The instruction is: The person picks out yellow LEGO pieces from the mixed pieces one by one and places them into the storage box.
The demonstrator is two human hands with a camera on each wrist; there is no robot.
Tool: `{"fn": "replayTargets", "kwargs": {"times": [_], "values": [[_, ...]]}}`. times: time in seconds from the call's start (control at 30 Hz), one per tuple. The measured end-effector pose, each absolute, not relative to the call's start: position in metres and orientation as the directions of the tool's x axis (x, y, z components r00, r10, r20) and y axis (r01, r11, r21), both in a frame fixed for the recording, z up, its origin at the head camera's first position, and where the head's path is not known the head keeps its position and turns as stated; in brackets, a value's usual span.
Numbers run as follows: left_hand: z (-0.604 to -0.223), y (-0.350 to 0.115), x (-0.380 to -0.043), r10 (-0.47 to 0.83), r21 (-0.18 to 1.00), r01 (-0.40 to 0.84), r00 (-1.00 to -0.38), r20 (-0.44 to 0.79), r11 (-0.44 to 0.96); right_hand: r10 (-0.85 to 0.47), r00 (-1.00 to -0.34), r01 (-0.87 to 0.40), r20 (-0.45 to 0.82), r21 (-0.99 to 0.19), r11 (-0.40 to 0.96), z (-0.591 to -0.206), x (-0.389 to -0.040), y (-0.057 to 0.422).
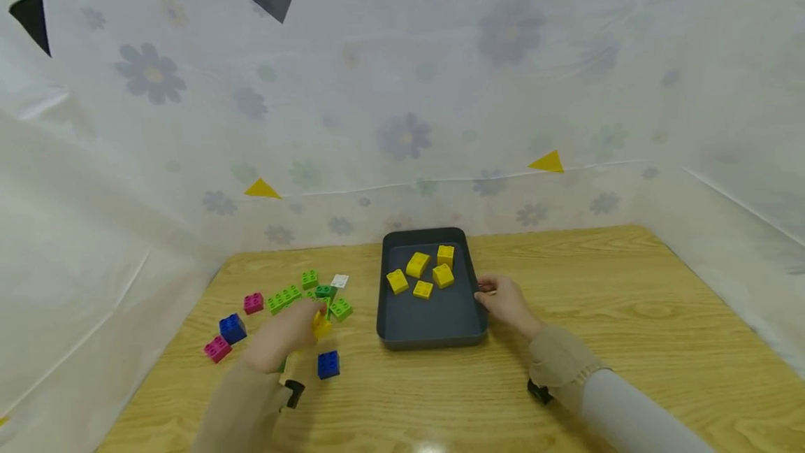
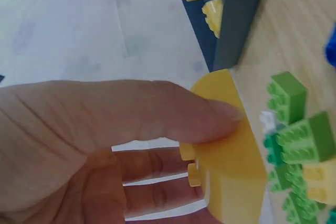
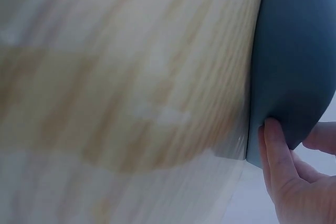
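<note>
My left hand point(image 1: 288, 331) pinches a yellow building block point(image 2: 231, 166) between thumb and fingers, above the loose blocks on the left. Rounded on one side, this block shows its studs toward the palm in the left wrist view. My right hand point(image 1: 508, 305) grips the right wall of a dark grey tray point(image 1: 434, 333), with fingers against the outside and the thumb at the rim point(image 3: 294, 66). Inside the tray lie several yellow blocks point(image 1: 418, 265), spread over its far half.
Left of the tray lie several green blocks point(image 1: 341, 309), a white one point(image 1: 339, 281), pink ones point(image 1: 254, 303) and blue ones point(image 1: 328, 364). Part of this group is hidden behind my left hand. A flowered curtain point(image 1: 402, 89) hangs behind the wooden table point(image 1: 604, 285).
</note>
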State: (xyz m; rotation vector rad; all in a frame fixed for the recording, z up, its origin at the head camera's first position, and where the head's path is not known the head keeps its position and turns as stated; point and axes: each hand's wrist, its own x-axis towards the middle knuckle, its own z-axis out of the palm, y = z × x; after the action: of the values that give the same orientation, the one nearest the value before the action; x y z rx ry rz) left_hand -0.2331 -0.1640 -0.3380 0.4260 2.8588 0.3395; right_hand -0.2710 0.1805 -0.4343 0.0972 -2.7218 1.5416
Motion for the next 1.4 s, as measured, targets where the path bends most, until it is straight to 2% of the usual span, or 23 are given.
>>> {"fn": "replayTargets", "kwargs": {"times": [0.17,0.6,1.03,1.4], "values": [[-0.327,-0.142,-0.249,0.333,0.208,0.292,-0.921,-0.204,0.934,-0.046,-0.998,-0.055,0.037,-0.859,0.510,-0.434,-0.271,0.180],[-0.310,-0.082,-0.286,0.387,0.190,0.349,-0.891,-0.235,0.918,-0.044,-0.998,-0.064,0.048,-0.852,0.520,-0.435,-0.270,0.179],[-0.327,-0.018,-0.313,0.431,0.218,0.380,-0.855,-0.288,0.899,-0.053,-0.998,-0.060,0.039,-0.870,0.490,-0.436,-0.269,0.180],[-0.356,0.023,-0.326,0.435,0.185,0.395,-0.845,-0.312,0.900,-0.036,-0.999,-0.051,0.039,-0.877,0.477,-0.436,-0.270,0.178]]}}
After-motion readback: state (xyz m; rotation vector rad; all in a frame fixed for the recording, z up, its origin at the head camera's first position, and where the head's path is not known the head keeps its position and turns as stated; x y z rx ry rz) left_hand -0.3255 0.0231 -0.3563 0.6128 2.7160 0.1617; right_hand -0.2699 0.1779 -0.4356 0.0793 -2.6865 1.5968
